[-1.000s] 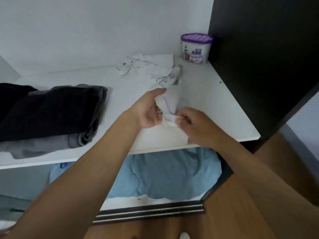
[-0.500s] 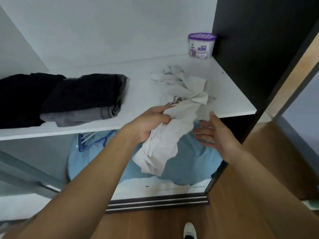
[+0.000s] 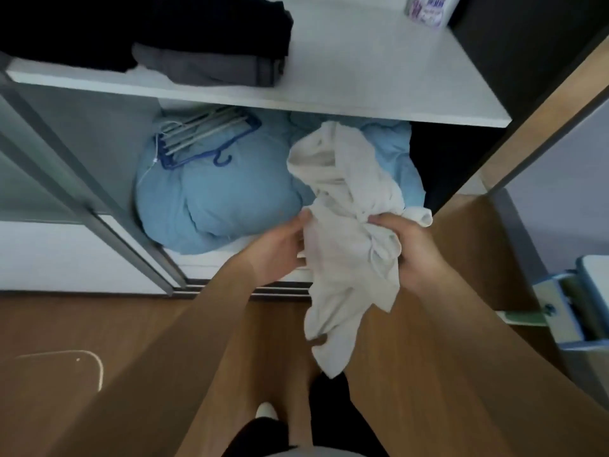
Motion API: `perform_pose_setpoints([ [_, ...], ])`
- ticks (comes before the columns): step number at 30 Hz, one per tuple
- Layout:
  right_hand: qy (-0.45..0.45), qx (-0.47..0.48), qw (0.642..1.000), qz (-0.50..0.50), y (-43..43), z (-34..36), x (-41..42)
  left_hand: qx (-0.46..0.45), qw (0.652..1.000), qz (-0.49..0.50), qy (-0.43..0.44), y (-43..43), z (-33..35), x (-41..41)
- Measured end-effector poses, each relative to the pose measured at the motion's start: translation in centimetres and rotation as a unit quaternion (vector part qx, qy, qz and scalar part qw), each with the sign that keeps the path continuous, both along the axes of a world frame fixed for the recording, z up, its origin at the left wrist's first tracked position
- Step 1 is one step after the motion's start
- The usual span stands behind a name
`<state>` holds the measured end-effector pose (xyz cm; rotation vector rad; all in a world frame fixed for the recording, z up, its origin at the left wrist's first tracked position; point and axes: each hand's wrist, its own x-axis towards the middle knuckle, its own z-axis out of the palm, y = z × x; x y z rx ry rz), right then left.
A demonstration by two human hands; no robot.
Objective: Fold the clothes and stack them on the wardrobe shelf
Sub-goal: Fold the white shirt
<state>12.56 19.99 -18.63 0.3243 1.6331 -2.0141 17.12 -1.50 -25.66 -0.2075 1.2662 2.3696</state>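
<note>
In the upper left of the frame, the folded dark clothes and a folded grey garment lie stacked on the white wardrobe shelf, so part of the task looks done. The right half of the shelf lies bare up to a small tub at the upper right. Below the shelf, left of centre, a bunch of hangers rests on a blue bundle in the wardrobe's bottom. At centre, the left hand reaches forward from a bare forearm that runs up from the lower left. Its grip is closed, thumb on top, on the left edge of the white garment. The garment is off the shelf, crumpled and unfolded, held in the air in front of the wardrobe, with its lower end hanging toward the wooden floor. Right of centre, the right hand clenches a bunched part of the same cloth, knuckles up. By my judgement this piece has yet to be shaken out, folded and set on the shelf beside the stack.
</note>
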Motion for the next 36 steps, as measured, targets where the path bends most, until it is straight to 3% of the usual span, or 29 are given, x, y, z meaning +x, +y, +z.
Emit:
perform_pose_setpoints([
  [2, -0.002, 0.032, 0.998, 0.047, 0.6, -1.5, 3.0, 0.071, 0.995, 0.067, 0.000, -0.2, 0.5, 1.2],
  [6, 0.070, 0.222, 0.969, 0.081, 0.6, -3.2, 6.3, 0.019, 0.987, 0.157, -0.031, 0.3, 1.5, 2.8],
  [11, 0.067, 0.247, 0.957, 0.135, 2.6, -4.5, 9.9, 0.042, 0.979, 0.192, -0.054, 1.9, 2.2, 4.6],
  [14, 0.138, 0.283, 0.935, 0.162, 4.2, -4.2, 10.6, -0.040, 0.980, 0.193, -0.028, 4.1, 3.0, 5.3],
  [19, 0.292, 0.219, 0.923, 0.123, 6.7, -1.7, 11.7, -0.052, 0.977, 0.202, -0.046, 9.3, 5.1, 6.9],
  [22, 0.300, 0.199, 0.910, 0.206, 8.1, -0.9, 13.0, -0.069, 0.976, 0.198, -0.061, 12.7, 6.3, 8.4],
  [26, 0.317, 0.252, 0.890, 0.208, 9.9, -2.2, 14.3, -0.152, 0.973, 0.168, -0.052, 15.5, 6.8, 10.3],
  [31, 0.328, 0.128, 0.915, 0.195, 12.0, -1.5, 14.7, -0.047, 0.975, 0.211, -0.041, 16.6, 8.2, 12.7],
  [36, 0.269, 0.034, 0.957, 0.101, 13.9, 0.6, 14.2, -0.108, 0.962, 0.249, 0.039, 15.1, 10.3, 14.5],
])
